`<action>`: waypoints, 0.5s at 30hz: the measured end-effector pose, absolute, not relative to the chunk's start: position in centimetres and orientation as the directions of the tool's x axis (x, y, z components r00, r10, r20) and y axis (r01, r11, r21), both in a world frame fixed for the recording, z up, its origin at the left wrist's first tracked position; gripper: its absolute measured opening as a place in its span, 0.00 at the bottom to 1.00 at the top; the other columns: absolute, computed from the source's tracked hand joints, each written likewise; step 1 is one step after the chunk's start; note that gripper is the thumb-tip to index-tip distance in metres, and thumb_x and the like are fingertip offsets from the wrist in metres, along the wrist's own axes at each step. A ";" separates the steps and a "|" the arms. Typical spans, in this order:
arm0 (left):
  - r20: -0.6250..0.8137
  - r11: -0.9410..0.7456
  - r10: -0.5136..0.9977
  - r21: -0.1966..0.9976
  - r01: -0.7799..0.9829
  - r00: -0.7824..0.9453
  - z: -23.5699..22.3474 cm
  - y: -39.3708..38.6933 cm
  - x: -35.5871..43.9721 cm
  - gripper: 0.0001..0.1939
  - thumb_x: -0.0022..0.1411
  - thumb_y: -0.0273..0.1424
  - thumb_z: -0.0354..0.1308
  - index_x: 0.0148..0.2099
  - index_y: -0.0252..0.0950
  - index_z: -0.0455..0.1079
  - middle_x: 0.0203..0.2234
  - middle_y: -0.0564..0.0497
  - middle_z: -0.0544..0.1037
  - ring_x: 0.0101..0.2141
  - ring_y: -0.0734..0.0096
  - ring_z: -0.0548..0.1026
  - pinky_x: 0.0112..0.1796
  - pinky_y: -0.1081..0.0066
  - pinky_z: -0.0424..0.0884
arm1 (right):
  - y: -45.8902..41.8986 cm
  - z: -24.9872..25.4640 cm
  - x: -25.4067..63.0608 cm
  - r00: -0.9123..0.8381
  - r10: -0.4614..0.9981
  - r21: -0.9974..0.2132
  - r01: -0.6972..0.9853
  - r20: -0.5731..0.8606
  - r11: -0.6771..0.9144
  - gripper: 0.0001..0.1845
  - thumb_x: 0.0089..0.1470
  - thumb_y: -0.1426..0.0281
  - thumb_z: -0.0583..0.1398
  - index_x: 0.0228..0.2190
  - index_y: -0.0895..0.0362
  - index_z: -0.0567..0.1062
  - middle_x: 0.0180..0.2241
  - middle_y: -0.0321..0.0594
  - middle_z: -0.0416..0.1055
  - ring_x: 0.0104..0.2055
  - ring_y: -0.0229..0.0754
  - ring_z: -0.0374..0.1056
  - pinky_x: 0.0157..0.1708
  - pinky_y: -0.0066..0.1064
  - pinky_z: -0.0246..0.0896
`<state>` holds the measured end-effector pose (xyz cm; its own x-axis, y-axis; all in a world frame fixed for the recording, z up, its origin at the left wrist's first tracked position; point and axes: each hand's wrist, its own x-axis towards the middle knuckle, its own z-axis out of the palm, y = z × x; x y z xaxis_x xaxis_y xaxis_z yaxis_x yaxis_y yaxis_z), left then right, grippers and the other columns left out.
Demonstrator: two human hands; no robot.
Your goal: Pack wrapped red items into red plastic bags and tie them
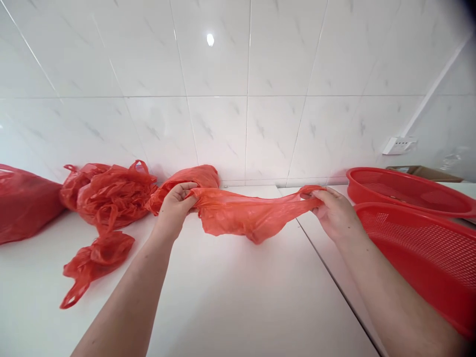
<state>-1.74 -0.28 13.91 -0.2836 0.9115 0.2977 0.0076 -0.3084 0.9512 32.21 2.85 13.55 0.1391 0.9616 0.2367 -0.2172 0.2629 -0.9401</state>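
Note:
A red plastic bag (247, 213) is stretched sideways in the air above the white table, its lower part hanging loose. My left hand (177, 204) pinches one end of it between thumb and fingers. At the opposite end, my right hand (330, 208) grips what looks like the bag's handle. Just behind my left hand sits a rolled or bunched red bag (201, 174), partly hidden by the hand. To the left of that hand lies a small crumpled red bag (107, 250) with a looped handle.
A heap of crumpled red bags (111, 193) and a fuller red bag (26, 206) stand at the left against the tiled wall (215, 134). Two red perforated baskets (420, 248) occupy the right side, with a cardboard box (427, 173) behind. A seam (330, 275) crosses the white tabletop (238, 302).

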 end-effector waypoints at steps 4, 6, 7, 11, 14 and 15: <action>0.455 -0.261 0.834 0.824 0.503 -0.311 16.8 -0.1 -0.9 0.06 0.52 0.32 0.56 0.30 0.35 0.68 0.19 0.56 0.67 0.20 0.76 0.64 0.22 0.75 0.61 | 3.5 14.6 32.0 0.098 0.979 -0.932 -0.303 0.178 0.199 0.02 0.40 0.73 0.60 0.21 0.57 0.74 0.29 0.37 0.72 0.36 0.39 0.67 0.32 0.27 0.63; 0.530 -0.209 0.796 0.693 0.690 -0.291 17.9 0.0 -0.7 0.06 0.52 0.32 0.54 0.25 0.36 0.65 0.16 0.58 0.62 0.19 0.77 0.59 0.21 0.75 0.55 | 3.8 15.2 31.8 0.066 0.990 -0.920 -0.365 0.126 0.142 0.03 0.39 0.74 0.60 0.18 0.57 0.72 0.29 0.38 0.72 0.35 0.39 0.67 0.30 0.26 0.62; 0.561 -0.196 0.780 0.640 0.743 -0.278 18.4 0.0 -0.6 0.07 0.52 0.32 0.53 0.24 0.36 0.64 0.16 0.58 0.62 0.19 0.77 0.59 0.21 0.75 0.54 | 3.8 15.6 31.8 0.055 0.993 -0.910 -0.396 0.108 0.121 0.03 0.39 0.74 0.59 0.17 0.57 0.71 0.29 0.38 0.72 0.36 0.39 0.67 0.30 0.26 0.62; 0.630 -0.194 0.718 0.590 0.784 -0.297 20.5 -1.2 -0.2 0.08 0.54 0.33 0.51 0.25 0.37 0.65 0.16 0.57 0.62 0.19 0.76 0.59 0.20 0.74 0.54 | 2.9 17.8 31.7 0.013 0.980 -0.881 -0.437 0.197 0.183 0.04 0.41 0.72 0.59 0.18 0.57 0.70 0.30 0.40 0.73 0.38 0.42 0.68 0.34 0.30 0.65; 0.565 -0.210 0.757 0.686 0.697 -0.328 21.0 -2.6 0.0 0.09 0.55 0.34 0.52 0.27 0.36 0.68 0.16 0.56 0.63 0.19 0.75 0.61 0.20 0.74 0.57 | 2.0 18.3 31.8 -0.041 0.941 -0.878 -0.375 0.335 0.297 0.05 0.45 0.69 0.59 0.21 0.56 0.71 0.32 0.40 0.73 0.41 0.45 0.68 0.38 0.34 0.65; 0.518 -0.232 0.799 0.736 0.636 -0.307 20.7 -3.1 -0.1 0.09 0.56 0.35 0.52 0.30 0.36 0.70 0.19 0.55 0.66 0.21 0.73 0.65 0.22 0.74 0.60 | 1.7 17.9 31.8 -0.072 0.927 -0.881 -0.343 0.369 0.325 0.03 0.46 0.68 0.60 0.25 0.55 0.73 0.36 0.40 0.74 0.45 0.47 0.68 0.41 0.36 0.65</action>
<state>-0.14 -3.06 20.72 -0.3070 0.7987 0.5176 0.6360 -0.2324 0.7358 31.80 1.71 17.90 -0.0716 0.9266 0.3692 -0.3431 0.3247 -0.8814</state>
